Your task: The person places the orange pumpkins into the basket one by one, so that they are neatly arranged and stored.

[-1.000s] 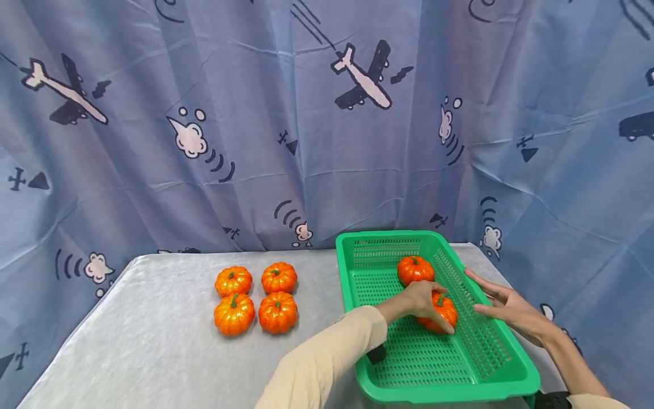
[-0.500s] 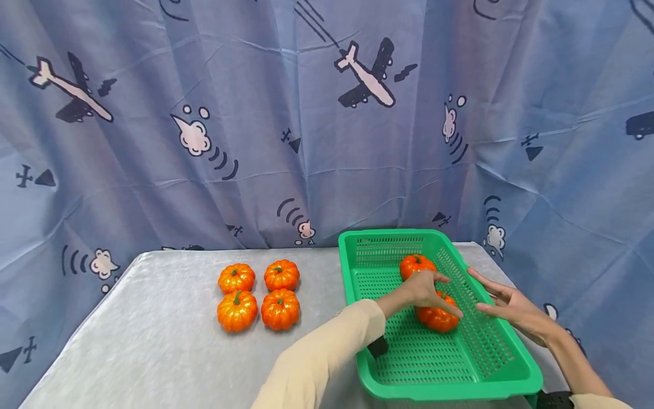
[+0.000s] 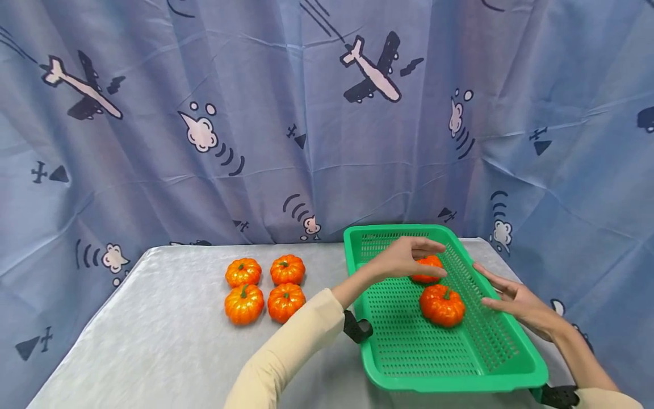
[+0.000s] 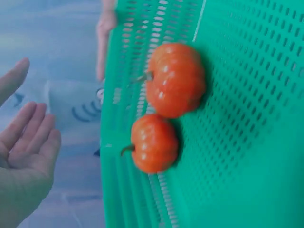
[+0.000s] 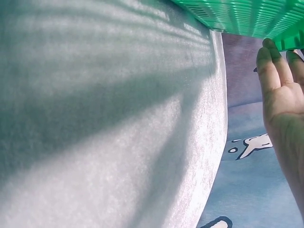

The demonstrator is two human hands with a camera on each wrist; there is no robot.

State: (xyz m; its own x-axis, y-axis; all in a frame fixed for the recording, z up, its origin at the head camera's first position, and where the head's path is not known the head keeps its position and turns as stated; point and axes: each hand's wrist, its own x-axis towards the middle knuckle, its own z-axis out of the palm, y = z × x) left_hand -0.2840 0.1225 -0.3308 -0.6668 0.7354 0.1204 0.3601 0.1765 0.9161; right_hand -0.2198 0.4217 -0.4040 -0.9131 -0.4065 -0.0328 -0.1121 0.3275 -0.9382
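A green plastic basket (image 3: 424, 358) sits at the right of the table with two small orange pumpkins in it. The front pumpkin (image 3: 442, 307) lies in full sight, while the back pumpkin (image 3: 429, 277) is partly covered by my left hand (image 3: 401, 258). That hand hovers above the basket with fingers loosely extended and nothing in it; the left wrist view shows its bare palm (image 4: 26, 175) apart from both pumpkins. My right hand (image 3: 521, 304) is at the basket's right side, thumb and fingers spread along the outer rim. In the right wrist view its fingertips (image 5: 269, 45) reach the basket's edge.
Several more pumpkins stand in a tight group on the white-covered table (image 3: 168, 341), left of the basket: one is the front left pumpkin (image 3: 244, 304). A blue curtain (image 3: 265, 113) with airplane prints hangs right behind the table and along its right side.
My left hand has let go of the front pumpkin and risen up and back to the left, empty. The front pumpkin stays in the basket. My right hand keeps its place at the rim.
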